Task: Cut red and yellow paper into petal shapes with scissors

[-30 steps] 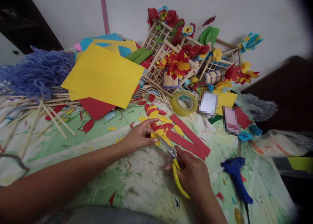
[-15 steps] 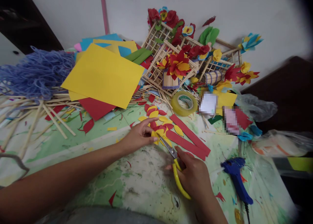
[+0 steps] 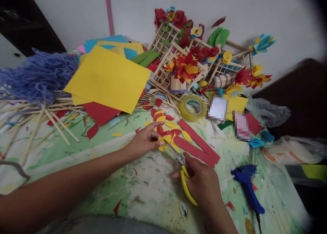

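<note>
My right hand [image 3: 203, 179] grips a pair of scissors [image 3: 184, 176] by its yellow handles, the blades pointing up and left. Between the thumb and fingers of my left hand [image 3: 146, 138] is a small yellow paper petal [image 3: 161, 145]. The scissor tips touch or nearly touch this petal; whether the blades are closed on it I cannot tell. Just beyond both hands lie several loose yellow and red paper petals [image 3: 187, 136]. Two red paper strips [image 3: 199, 138] spread out to the right of them.
A roll of clear tape [image 3: 182, 108] lies behind the petals. Yellow paper sheets [image 3: 108, 78] and blue cord [image 3: 38, 75] are at the left. Stick frames with paper flowers [image 3: 187, 68] lean against the wall. A blue glue gun [image 3: 247, 186] lies at the right on the patterned tablecloth [image 3: 112, 196].
The scissors and my right hand have shifted very slightly. My left hand still pinches the petal in nearly the same spot.
</note>
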Tool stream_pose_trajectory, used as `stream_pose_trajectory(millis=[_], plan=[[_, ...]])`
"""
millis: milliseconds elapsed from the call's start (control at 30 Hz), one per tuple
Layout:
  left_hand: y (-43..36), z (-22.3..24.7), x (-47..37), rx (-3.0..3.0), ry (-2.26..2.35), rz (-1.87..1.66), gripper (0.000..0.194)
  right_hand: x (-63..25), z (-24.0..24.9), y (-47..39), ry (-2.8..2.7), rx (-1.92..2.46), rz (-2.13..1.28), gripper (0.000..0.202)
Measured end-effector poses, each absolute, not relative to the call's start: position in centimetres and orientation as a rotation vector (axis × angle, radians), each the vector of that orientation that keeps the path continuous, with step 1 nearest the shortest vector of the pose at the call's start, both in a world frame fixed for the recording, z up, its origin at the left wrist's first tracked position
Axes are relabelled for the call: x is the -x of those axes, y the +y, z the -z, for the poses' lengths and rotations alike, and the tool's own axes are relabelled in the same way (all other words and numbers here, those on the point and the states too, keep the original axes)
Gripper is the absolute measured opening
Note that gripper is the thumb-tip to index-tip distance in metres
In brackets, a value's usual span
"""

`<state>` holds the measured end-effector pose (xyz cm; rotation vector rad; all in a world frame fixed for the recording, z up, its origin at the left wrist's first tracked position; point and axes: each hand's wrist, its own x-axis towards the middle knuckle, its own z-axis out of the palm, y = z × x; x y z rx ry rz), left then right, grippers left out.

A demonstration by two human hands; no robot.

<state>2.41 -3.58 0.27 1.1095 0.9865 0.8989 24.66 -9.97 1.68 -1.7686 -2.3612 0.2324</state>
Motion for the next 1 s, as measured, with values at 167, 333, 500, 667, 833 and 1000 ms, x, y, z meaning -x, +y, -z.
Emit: stream_pose_trajectory(millis=[167, 333, 500, 667, 833, 1000], plan=[[-3.67, -0.05, -2.26, -1.151, 0.92, -0.858, 0.069, -24.56, -1.99, -10.01, -2.375, 1.761, -0.282, 0.048], [-3.62, 0.27, -2.17, -1.159, 0.891, -0.852, 0.071, -24.6, -2.03, -10.06, -2.382, 1.752, -0.306, 0.048], [-3.62, 0.19, -2.12, -1.166, 0.891, -0.847, 0.071, -24.81, -1.92, -10.14, -2.391, 1.732, -0.28, 0.047], [-3.61, 0.02, -2.19, -1.144, 0.896, -0.854, 0.074, -24.93, -1.74, -10.24, -2.389, 1.745, -0.26, 0.048], [-3.53, -0.12, -2.36, -1.095, 0.954, -0.912, 0.071, -25.0, -1.49, -10.12, -2.357, 1.775, -0.203, 0.049], [-3.55, -0.08, -2.47, -1.028, 0.952, -0.925, 0.067, -25.1, -1.28, -10.0, -2.345, 1.816, -0.096, 0.048]])
